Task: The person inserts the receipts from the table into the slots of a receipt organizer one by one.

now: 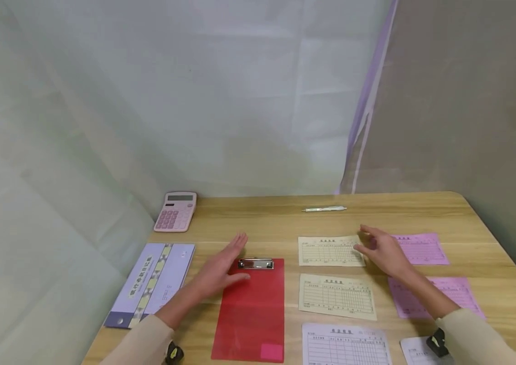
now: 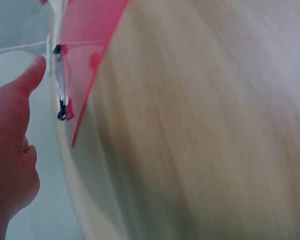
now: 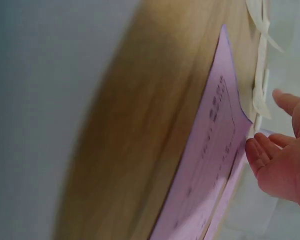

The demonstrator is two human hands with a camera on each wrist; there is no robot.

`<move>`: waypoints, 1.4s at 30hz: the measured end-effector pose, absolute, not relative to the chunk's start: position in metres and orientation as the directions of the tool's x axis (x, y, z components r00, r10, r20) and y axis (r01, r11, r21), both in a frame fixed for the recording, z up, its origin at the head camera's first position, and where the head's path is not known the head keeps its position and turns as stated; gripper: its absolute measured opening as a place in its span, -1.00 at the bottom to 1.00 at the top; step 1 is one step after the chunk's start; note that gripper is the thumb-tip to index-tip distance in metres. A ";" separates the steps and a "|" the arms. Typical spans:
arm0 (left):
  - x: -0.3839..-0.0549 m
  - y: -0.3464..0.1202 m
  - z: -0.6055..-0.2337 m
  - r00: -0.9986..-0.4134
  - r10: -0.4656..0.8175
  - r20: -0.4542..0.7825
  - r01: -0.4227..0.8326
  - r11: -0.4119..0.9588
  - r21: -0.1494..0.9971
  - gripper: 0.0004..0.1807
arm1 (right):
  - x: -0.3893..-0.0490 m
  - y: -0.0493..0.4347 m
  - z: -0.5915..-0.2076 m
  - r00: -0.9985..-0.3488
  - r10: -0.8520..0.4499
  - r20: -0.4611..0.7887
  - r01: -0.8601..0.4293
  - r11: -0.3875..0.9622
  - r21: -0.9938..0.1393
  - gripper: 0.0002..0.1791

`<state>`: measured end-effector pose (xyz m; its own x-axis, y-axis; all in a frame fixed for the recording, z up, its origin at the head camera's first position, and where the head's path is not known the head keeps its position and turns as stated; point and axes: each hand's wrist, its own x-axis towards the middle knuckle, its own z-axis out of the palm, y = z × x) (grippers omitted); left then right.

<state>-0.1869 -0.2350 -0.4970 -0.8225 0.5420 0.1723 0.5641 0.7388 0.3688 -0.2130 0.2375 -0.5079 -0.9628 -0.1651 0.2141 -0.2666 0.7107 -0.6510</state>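
My left hand [image 1: 221,268], fingers straight and thumb spread, hovers by the upper left corner of a red clipboard [image 1: 253,309] with a metal clip [image 1: 256,263]. In the left wrist view the same clip [image 2: 62,82] appears just beyond the extended finger. My right hand [image 1: 385,251] is at the right edge of the upper yellow receipt slip [image 1: 328,252], thumb and fingers apart with nothing gripped. A pink slip [image 1: 424,248] lies partly behind that hand; the right wrist view shows a pink slip [image 3: 215,135] with a raised corner beside the fingers.
A second yellow slip [image 1: 336,297] and a white slip [image 1: 345,344] lie below. Another pink slip [image 1: 456,296] and a white sheet [image 1: 415,351] are at the right. A pink calculator [image 1: 177,212], purple ledger book [image 1: 150,284] and white pen [image 1: 325,209] sit on the wooden table [image 1: 249,218].
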 end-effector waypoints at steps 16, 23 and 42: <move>-0.196 -0.210 -0.511 -0.739 0.601 0.305 0.674 0.664 0.324 -0.56 | -0.226 0.226 -0.511 -0.969 -0.077 0.235 -0.216 0.727 -0.652 -0.65; -0.198 -0.209 -0.514 -0.740 0.601 0.303 0.673 0.669 0.317 -0.63 | -0.228 0.225 -0.512 -0.970 -0.064 0.233 -0.203 0.739 -0.642 -0.81; -0.207 -0.209 -0.511 -0.676 0.685 0.272 0.736 0.642 0.213 -0.67 | -0.231 0.229 -0.466 -0.949 -0.163 0.271 -0.311 0.635 -0.707 -0.91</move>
